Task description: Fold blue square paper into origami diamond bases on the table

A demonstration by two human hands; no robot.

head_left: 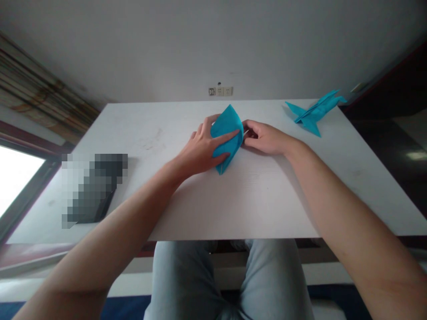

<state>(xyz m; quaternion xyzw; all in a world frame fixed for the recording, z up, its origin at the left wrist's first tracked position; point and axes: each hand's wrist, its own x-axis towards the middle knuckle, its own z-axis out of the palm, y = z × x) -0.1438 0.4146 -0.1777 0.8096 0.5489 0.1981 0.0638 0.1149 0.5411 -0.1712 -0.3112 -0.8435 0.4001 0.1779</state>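
We have the left hand (200, 149) spread over a folded piece of blue origami paper (227, 133), its fingers (225, 143) lying across the front of the paper and its thumb side curling round the upper left edge, so the paper is held between them. The right hand (263, 138) is half closed, just right of the paper, with its curled fingertips (246, 128) at the paper's right edge; we cannot tell whether it is pinching the paper or only touching it.

The paper stands up off the bench (253, 204) at about the middle, toward the far edge, its lower point near the surface. Beyond the right hand, at the far right corner of the bench, lies a finished blue origami figure (315, 111) with pointed wings and tail, well apart from both hands.

Near the left edge of the bench sits a dark object (95, 189), too blurred for us to name. A wall socket panel (220, 91) shows just past the far edge.
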